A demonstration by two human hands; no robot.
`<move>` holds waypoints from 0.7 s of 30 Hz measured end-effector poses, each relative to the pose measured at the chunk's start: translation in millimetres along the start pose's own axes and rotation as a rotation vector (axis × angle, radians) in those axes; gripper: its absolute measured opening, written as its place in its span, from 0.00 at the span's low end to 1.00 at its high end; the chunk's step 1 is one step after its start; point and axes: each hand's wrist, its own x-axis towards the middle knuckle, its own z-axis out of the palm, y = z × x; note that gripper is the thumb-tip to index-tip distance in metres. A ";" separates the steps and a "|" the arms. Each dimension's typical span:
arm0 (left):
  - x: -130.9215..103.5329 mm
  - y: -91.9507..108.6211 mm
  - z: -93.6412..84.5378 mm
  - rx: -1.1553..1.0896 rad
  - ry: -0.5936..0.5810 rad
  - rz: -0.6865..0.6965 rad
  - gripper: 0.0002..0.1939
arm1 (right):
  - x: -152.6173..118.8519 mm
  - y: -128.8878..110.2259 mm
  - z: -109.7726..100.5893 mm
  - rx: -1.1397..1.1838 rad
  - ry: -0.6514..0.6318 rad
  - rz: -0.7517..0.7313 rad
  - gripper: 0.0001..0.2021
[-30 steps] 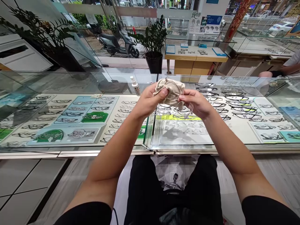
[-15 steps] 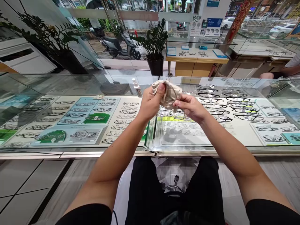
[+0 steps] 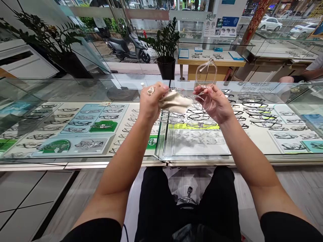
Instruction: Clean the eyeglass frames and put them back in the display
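My left hand (image 3: 152, 100) is closed round a crumpled cream cleaning cloth (image 3: 176, 102), whose loose part hangs out to the right. A bit of the cloth also pokes out between the fingers. In my right hand (image 3: 216, 102) is a pair of clear-framed eyeglasses (image 3: 216, 74), pinched near the bridge and turned on end, one lens above the fingers and one below. Cloth and glasses are apart, both held above the glass display counter (image 3: 161, 158). Behind my left hand shows only the cap of a small white bottle (image 3: 142, 84).
Rows of eyeglass frames (image 3: 262, 116) lie under the counter glass on both sides. Beyond it stand a potted plant (image 3: 165, 64) and a wooden display table (image 3: 214, 64). At the far right, part of another person (image 3: 314, 70) is visible.
My hands have moved apart. The cloth, wrapped round the glasses before, is now in my left hand alone, while my right hand has drawn the glasses out to the right and upended them.
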 end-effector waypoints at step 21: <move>-15.4 1.6 11.1 0.786 -0.171 0.577 0.45 | 1.6 1.3 -4.0 -0.166 -0.229 0.044 0.19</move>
